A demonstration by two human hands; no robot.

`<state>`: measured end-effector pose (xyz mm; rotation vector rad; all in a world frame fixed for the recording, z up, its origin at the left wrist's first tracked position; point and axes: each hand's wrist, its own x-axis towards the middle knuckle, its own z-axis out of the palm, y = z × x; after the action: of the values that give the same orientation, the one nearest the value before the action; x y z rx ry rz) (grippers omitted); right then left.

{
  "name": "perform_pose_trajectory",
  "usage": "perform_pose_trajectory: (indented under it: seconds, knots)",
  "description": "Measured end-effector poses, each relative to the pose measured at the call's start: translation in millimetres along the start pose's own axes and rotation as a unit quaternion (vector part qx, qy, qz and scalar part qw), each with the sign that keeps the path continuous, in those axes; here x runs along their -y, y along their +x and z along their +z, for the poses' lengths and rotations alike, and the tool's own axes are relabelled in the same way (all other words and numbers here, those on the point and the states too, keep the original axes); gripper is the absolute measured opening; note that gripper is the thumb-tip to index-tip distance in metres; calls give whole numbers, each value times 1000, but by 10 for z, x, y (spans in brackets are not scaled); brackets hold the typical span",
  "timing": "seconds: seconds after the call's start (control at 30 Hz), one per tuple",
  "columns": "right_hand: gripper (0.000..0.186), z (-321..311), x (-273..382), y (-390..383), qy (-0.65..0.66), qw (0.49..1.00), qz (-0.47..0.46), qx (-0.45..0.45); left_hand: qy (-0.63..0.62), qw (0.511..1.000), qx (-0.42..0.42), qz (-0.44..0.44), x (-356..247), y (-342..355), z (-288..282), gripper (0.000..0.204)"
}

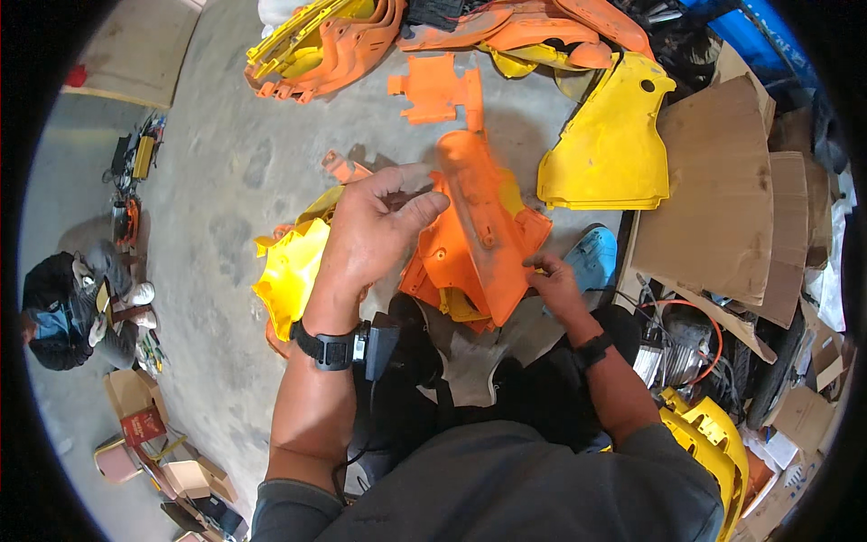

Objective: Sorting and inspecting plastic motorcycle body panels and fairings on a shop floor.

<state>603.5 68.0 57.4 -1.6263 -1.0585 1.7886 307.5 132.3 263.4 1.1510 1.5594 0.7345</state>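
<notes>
A dusty orange plastic panel (474,230), long and curved, stands tilted in front of my legs. My right hand (555,287) pinches its lower right edge between thumb and fingers. Close to the panel's upper left edge, my left hand (375,221) is closed with the thumb drawn toward the bent fingers; whatever lies between them is hidden. Beneath the panel are more orange and yellow plastic pieces, partly covered by it. A crumpled-looking yellow plastic part (293,275) lies on the floor beside my left forearm.
Ahead lie a flat orange piece (433,88), stacked orange shells (339,50) and a large yellow panel (614,140). Cardboard sheets (713,190) lean at the right, above a metal motor-like unit (673,348) with cables. Another person (72,307) sits far left, near open boxes (140,406).
</notes>
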Motion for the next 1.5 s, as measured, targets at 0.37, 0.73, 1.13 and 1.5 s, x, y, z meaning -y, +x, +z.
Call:
perform_pose_trajectory:
  seconds: [0.37,0.73,1.13,1.5]
  knots:
    - [12,370,1187,-36,-25,976,-217,12,-225,969,-99,24,137,278,169,51]
    - [35,-760,1065,326,-70,994,-81,-32,-244,958,-146,29,50,298,53,39]
    - [41,-2187,-352,448,-505,859,-25,-78,-204,965,-152,68,7,82,128,54]
    - [55,-1673,-1445,-38,-339,922,170,73,-168,977,-122,59,11,53,202,54]
